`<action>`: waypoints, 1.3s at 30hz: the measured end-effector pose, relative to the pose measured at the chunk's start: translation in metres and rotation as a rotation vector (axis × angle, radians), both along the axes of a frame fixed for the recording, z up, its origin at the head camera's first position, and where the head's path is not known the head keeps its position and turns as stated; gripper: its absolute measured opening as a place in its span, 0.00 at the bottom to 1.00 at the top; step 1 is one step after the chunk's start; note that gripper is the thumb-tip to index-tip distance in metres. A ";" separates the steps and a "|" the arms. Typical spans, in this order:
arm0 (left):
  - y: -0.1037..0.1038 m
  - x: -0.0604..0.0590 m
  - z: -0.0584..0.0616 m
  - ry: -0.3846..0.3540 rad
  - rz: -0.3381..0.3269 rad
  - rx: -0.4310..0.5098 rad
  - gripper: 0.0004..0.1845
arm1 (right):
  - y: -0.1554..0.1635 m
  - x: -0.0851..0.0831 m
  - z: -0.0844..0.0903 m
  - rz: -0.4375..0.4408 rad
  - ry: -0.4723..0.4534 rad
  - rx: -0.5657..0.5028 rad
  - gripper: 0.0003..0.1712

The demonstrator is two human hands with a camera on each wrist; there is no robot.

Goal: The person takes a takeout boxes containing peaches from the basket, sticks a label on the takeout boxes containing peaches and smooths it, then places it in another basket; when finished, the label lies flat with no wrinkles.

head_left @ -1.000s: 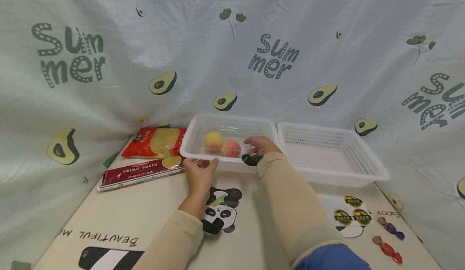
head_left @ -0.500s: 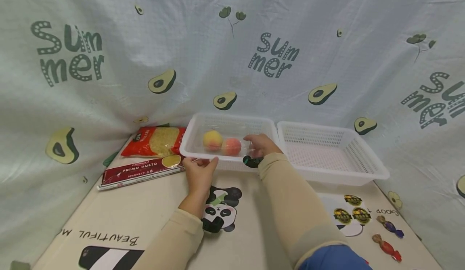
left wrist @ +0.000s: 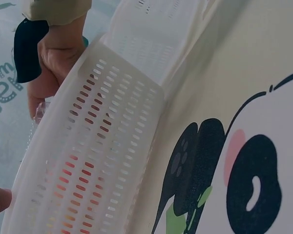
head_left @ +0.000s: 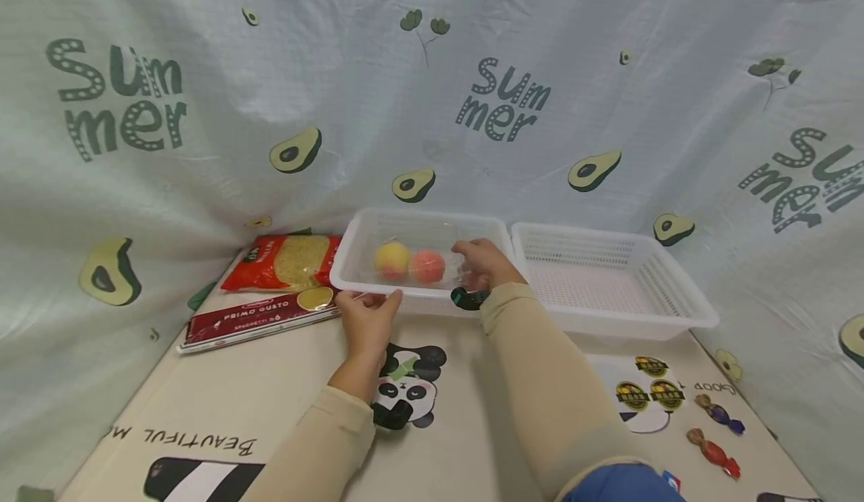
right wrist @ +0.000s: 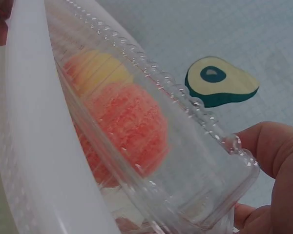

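A clear plastic box (right wrist: 185,165) with a yellow peach (head_left: 392,259) and a pink peach (head_left: 427,266) lies inside the left white basket (head_left: 424,214). My right hand (head_left: 481,262) reaches into that basket and grips the right end of the box. In the right wrist view, fingers (right wrist: 278,151) curl round the box's ridged edge, above the basket rim (right wrist: 24,122). My left hand (head_left: 367,314) holds the basket's front rim, thumb and fingers on the edge. The left wrist view shows the slotted basket wall (left wrist: 102,146) and the right hand (left wrist: 58,48) behind it.
A second white basket (head_left: 675,314) stands right beside the first. A red pasta bag (head_left: 290,262) and a spaghetti packet (head_left: 259,318) lie to the left. Two wrapped candies (head_left: 715,453) sit at the table's right front. Printed cloth hangs close behind and at both sides.
The right hand and the peach box have shifted slightly left and deeper in the basket. The left hand stays on the rim.
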State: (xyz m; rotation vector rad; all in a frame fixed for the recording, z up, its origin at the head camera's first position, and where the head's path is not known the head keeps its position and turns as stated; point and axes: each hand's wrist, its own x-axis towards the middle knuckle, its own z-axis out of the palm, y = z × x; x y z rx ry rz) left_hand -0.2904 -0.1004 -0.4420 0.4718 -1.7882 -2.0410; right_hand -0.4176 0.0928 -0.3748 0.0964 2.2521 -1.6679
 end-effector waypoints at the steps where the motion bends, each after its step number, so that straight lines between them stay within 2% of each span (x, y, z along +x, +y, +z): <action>1: 0.000 0.000 0.000 -0.001 0.000 0.001 0.43 | 0.001 0.002 0.001 -0.015 -0.004 -0.035 0.38; 5: 0.001 0.000 0.001 -0.008 0.000 -0.002 0.43 | 0.007 0.009 0.005 -0.073 -0.013 -0.143 0.41; 16: -0.002 0.000 0.002 -0.024 0.017 -0.013 0.41 | 0.020 0.030 0.035 -0.102 0.012 -0.231 0.39; 24: -0.002 0.000 0.004 -0.053 -0.001 -0.017 0.42 | 0.038 0.056 0.053 -0.130 0.072 -0.208 0.36; 32: -0.004 -0.002 0.007 -0.055 -0.023 0.014 0.39 | 0.062 0.088 0.046 -0.091 0.113 -0.190 0.33; 39: -0.002 -0.005 0.007 -0.023 0.013 0.044 0.36 | 0.078 0.128 0.033 -0.091 0.123 -0.222 0.31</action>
